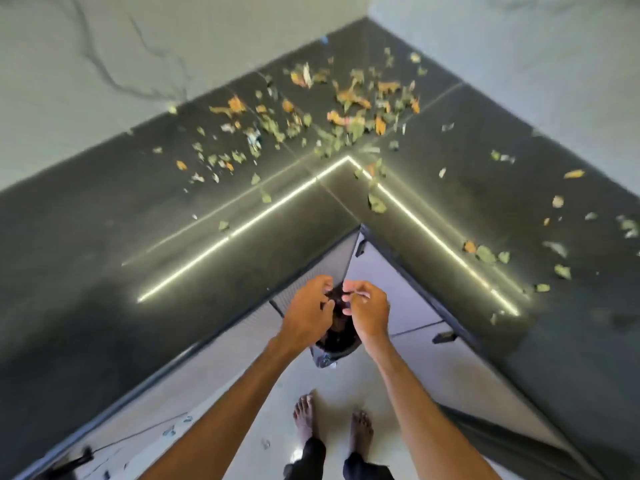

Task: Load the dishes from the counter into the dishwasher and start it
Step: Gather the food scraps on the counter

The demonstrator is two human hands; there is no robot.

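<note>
my left hand [306, 311]: fingers curled, almost touching my right, above the black bag [337, 344]; grip unclear
my right hand [369, 311]: fingertips pinched together, on what I cannot tell
counter [104, 237]: dark, wrapping the far corner, strewn with leaf scraps [349, 98]

Bright, soft blur, counter [104, 237] glare, wide-angle bend
</note>
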